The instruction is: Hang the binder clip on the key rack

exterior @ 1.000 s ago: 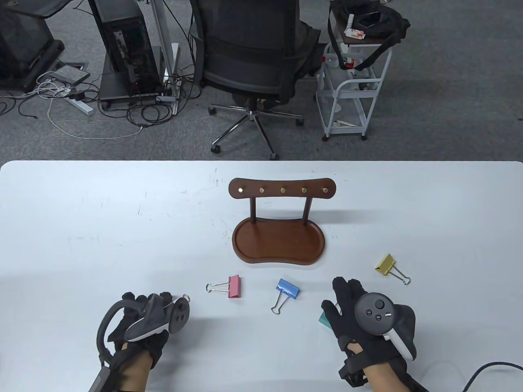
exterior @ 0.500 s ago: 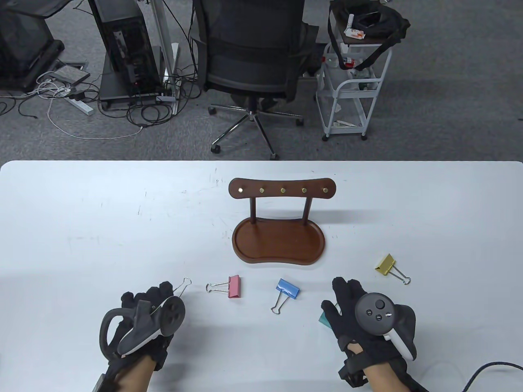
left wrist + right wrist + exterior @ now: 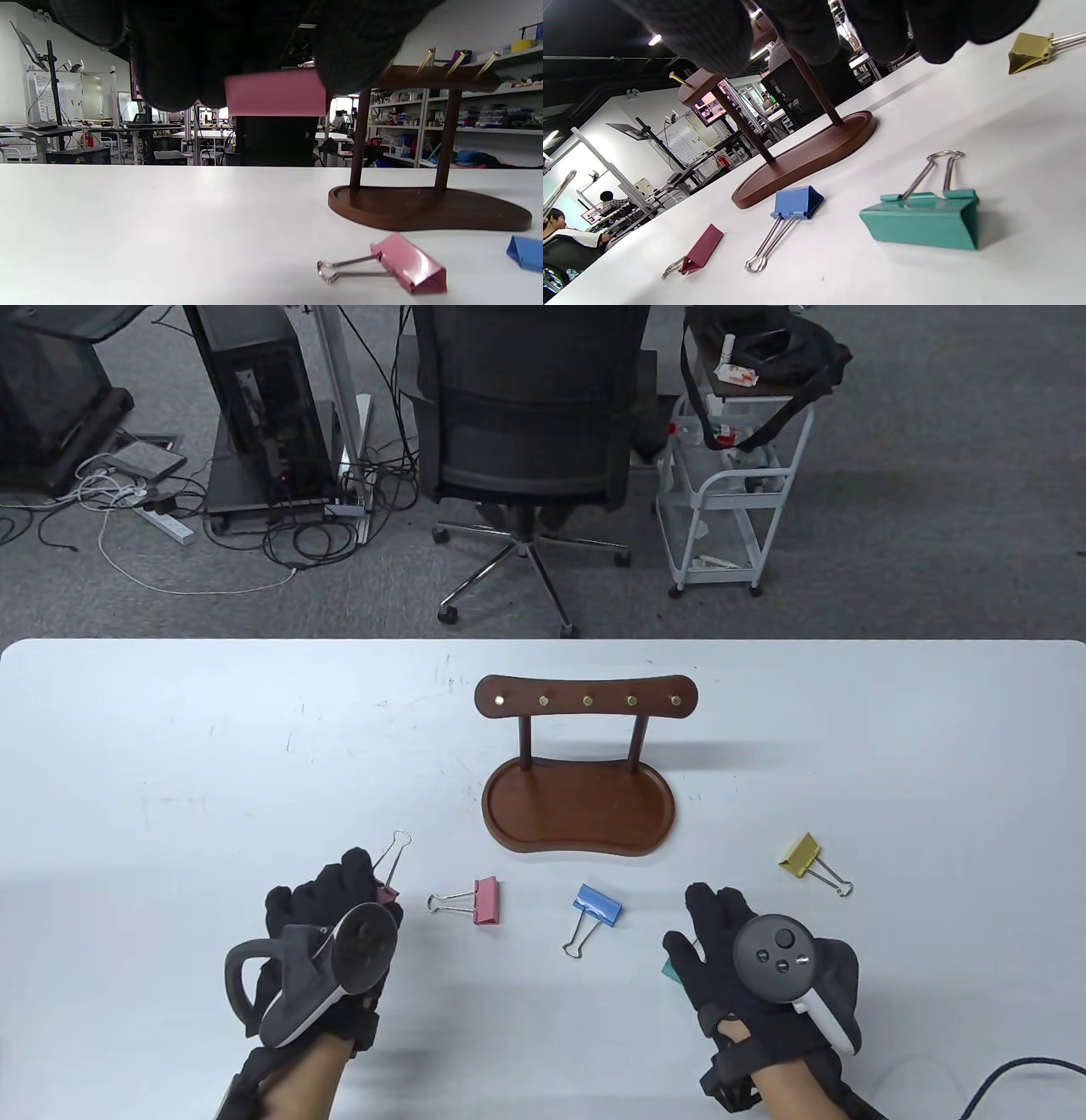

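Observation:
The dark wooden key rack [image 3: 585,701] stands mid-table with a row of brass pegs on its top bar, and also shows in the left wrist view [image 3: 428,78]. My left hand [image 3: 372,884] pinches a pink binder clip [image 3: 275,93] and holds it above the table. The clip's wire handle [image 3: 394,853] points toward the rack, which is still well ahead and to the right. My right hand [image 3: 711,913] is open, fingers spread just above a teal binder clip [image 3: 925,218] lying on the table, and is not holding it.
A second pink clip [image 3: 485,900], a blue clip [image 3: 598,903] and a yellow clip [image 3: 801,853] lie on the white table in front of the rack's base tray [image 3: 579,814]. An office chair and a cart stand beyond the far edge.
My left hand has lifted the pink clip and moved forward and right toward the rack. My right hand has barely moved.

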{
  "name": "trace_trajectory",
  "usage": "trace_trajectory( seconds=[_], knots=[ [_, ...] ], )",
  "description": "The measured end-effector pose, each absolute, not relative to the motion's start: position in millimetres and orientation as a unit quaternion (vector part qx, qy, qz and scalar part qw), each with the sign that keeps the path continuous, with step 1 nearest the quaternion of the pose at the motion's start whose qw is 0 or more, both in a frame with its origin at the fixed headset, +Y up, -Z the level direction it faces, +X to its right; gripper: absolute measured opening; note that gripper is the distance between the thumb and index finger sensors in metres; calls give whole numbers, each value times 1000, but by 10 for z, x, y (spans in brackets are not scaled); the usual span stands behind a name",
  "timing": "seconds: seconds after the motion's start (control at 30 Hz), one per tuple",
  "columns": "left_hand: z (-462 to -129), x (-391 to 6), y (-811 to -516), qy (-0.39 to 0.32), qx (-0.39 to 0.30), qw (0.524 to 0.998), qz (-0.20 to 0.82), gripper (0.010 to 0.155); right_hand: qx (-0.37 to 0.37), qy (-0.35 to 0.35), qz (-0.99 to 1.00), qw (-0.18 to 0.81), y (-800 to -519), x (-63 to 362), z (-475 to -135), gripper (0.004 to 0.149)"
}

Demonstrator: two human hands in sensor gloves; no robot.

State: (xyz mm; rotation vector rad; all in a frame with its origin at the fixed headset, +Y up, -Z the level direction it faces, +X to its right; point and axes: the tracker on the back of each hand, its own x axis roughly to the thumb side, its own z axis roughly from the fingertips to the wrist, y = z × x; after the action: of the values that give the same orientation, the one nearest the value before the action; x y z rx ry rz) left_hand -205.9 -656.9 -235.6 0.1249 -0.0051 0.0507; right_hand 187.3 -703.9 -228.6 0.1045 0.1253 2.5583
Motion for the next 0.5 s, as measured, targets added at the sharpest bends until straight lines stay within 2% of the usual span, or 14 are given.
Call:
trace_trajectory(
  seconds=[0.5],
  knots=[
    [-2600,-1850,-6217,40,107,989,90,77,42,52,956,286,-7047,1850,-2289,74]
  ],
)
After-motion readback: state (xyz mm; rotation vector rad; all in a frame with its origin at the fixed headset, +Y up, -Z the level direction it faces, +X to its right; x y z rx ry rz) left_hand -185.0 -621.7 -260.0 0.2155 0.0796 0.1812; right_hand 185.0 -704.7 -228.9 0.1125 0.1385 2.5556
